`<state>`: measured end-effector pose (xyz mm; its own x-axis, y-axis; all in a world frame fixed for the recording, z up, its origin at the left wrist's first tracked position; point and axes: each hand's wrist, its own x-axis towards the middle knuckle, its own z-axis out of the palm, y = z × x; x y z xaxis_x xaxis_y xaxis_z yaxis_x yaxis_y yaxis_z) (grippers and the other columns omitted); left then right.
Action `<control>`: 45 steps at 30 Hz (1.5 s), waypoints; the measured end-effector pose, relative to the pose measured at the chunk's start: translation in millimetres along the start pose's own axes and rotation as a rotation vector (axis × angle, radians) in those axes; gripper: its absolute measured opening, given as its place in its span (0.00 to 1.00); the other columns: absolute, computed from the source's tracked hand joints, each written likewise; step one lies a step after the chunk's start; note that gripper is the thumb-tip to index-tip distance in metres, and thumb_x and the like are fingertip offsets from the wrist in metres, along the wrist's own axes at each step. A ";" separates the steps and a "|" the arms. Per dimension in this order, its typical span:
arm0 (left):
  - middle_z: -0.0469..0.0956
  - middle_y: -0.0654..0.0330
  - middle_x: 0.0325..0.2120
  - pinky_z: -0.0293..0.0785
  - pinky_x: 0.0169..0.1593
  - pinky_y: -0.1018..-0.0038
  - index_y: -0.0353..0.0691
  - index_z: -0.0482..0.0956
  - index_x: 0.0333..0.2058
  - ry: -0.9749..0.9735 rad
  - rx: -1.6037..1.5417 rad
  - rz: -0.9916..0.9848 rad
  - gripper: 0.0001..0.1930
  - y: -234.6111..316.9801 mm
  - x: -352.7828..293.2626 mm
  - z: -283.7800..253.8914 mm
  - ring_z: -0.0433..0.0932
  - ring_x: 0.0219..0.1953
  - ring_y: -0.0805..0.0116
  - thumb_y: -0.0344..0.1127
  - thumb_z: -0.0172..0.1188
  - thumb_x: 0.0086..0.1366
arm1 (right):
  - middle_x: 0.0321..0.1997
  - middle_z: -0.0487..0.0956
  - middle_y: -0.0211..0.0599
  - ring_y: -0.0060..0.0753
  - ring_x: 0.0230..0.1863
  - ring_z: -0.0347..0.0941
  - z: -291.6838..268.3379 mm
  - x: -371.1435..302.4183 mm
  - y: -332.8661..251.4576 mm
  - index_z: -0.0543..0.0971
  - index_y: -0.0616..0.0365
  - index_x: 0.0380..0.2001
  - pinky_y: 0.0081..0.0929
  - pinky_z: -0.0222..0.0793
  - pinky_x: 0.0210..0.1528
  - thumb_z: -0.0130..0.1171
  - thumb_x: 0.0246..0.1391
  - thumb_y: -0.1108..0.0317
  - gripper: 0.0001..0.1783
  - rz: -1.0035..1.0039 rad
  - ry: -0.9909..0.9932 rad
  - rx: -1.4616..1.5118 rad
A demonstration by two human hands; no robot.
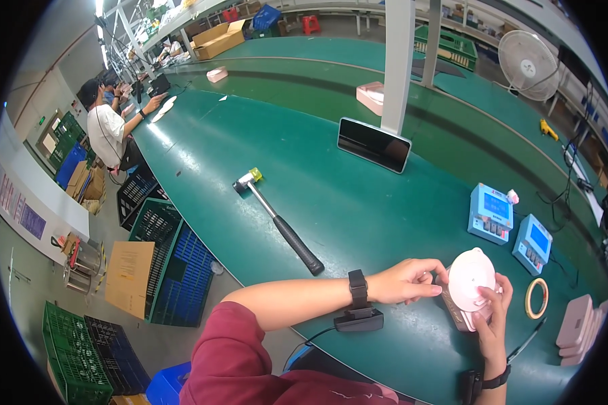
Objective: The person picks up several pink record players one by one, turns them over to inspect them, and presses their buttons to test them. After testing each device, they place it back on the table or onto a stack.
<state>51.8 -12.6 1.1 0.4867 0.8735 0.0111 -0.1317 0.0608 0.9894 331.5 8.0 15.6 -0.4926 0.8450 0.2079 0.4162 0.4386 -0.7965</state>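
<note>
Toward the lower right, my right hand (493,314) grips a pale pinkish-white round plastic part (471,280) with a small tab at its top, the thumb lying on its face. Beneath it, partly covered, is a pink box-shaped piece (457,312) near the table top. My left hand (409,280) is just left of the round part. Its index finger reaches to the part's edge, while the thumb stands apart and the other fingers curl; I see nothing held in it. A mallet (284,233) with a black grip and a yellow-tipped head lies farther left on the green table (385,209).
Two blue electronic boxes (491,212) stand right of centre, near a tape roll (536,299) and stacked pink cases (575,329). A tablet (374,144) leans by a white post (397,74). Crates (175,263) stand left of the table; a co-worker (108,131) sits beyond.
</note>
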 end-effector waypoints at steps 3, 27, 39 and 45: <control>0.65 0.71 0.18 0.61 0.22 0.84 0.39 0.70 0.49 -0.010 -0.036 -0.006 0.15 0.3 3.0 0.0 0.66 0.18 0.83 0.37 0.55 0.67 | 0.66 0.53 0.51 0.54 0.67 0.50 1.6 -0.7 -1.8 0.71 0.55 0.52 0.47 0.47 0.66 0.61 0.43 0.53 0.32 -0.047 0.034 -0.105; 0.65 0.65 0.13 0.60 0.20 0.82 0.32 0.68 0.46 0.028 0.094 0.016 0.20 1.3 4.0 3.9 0.63 0.14 0.77 0.43 0.55 0.64 | 0.60 0.59 0.60 0.60 0.58 0.59 -20.2 -4.2 -7.6 0.67 0.55 0.57 0.49 0.57 0.57 0.72 0.31 0.41 0.50 0.146 0.318 -0.734; 0.69 0.61 0.18 0.67 0.28 0.79 0.33 0.69 0.44 0.032 0.027 0.044 0.23 10.3 -1.7 7.0 0.70 0.22 0.72 0.49 0.53 0.64 | 0.60 0.61 0.54 0.56 0.59 0.56 -39.7 11.6 -32.1 0.68 0.55 0.56 0.50 0.52 0.59 0.65 0.45 0.44 0.40 -0.021 0.343 -0.665; 0.72 0.50 0.37 0.73 0.45 0.63 0.40 0.68 0.37 -0.269 -0.294 0.292 0.31 100.0 -5.3 60.6 0.73 0.44 0.53 0.67 0.50 0.60 | 0.58 0.66 0.48 0.51 0.58 0.59 -23.9 11.8 -1.9 0.71 0.54 0.52 0.44 0.53 0.57 0.63 0.48 0.49 0.31 -0.076 0.394 -0.609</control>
<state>88.4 -40.5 108.8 0.5939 0.7208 0.3574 -0.5151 -0.0006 0.8572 343.1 24.5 33.1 -0.2726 0.8027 0.5305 0.8000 0.4954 -0.3384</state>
